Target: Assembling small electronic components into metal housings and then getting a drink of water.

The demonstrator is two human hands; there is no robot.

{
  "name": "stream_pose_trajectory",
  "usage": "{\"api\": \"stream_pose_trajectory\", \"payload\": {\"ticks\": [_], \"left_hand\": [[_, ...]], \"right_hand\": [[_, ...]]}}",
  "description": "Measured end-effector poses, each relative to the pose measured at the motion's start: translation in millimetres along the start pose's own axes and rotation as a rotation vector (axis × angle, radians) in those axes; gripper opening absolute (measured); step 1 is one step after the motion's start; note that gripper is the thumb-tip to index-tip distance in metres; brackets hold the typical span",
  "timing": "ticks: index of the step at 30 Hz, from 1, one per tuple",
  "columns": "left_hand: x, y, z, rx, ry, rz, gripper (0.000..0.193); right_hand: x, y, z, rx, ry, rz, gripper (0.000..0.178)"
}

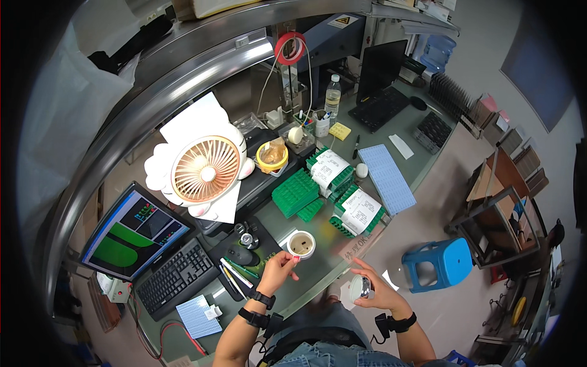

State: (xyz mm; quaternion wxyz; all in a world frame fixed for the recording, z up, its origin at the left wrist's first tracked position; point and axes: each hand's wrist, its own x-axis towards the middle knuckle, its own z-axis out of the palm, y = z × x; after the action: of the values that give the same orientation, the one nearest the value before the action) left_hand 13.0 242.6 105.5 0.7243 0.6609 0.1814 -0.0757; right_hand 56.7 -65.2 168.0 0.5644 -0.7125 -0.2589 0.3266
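Cup [301,246] stood on the desk [327,257].
Left hand [277,273] pinched a reddish thing [296,259] beside it (too small to name); right hand [383,293] curled fingers round a silvery container [361,287].

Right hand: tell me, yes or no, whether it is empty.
No, the right hand holds a small round silver-and-white object between its thumb and fingers.

Pinching with left hand [279,271], lower centre; cupping right hand [384,295] farther right; angling forearms [237,340] up from bottom edge.
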Motion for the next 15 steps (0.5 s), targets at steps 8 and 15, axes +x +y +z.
{"api": "stream_pose_trajectory", "payload": {"ticks": [8, 15], "left_hand": [[4, -4, -5, -0.05, -0.007, -0.02, 0.017], [1, 11, -8, 0.071, 0.033, -0.087, 0.021]], "right_hand": [[12, -2, 10, 0.081, -0.016, 0.001, 0.078], [77, -19, 37, -0.053, -0.21, -0.115, 0.08]]}}
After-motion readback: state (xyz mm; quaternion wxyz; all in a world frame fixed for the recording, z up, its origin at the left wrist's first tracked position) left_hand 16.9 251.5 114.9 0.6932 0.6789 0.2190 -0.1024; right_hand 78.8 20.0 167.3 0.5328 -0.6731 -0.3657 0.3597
